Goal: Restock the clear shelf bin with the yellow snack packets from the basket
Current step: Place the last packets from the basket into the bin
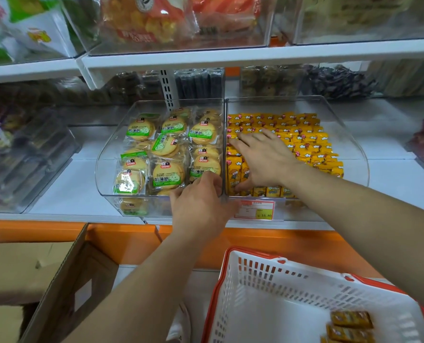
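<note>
Yellow snack packets (305, 144) are looking light, crinkly and slippery, w/ crushable contents; prob. best pinching by the sealed ends or scooping several at once. Most are lying in rows in the clear bin (275, 98), and a few are waiting in the basket (221, 280). Right hand (263, 157) is pressing flat on the rows, fingers (245, 141) spread, gripping nothing. Left hand (198, 206) is curling over the biscuit bin (101, 167) front rim.
</note>
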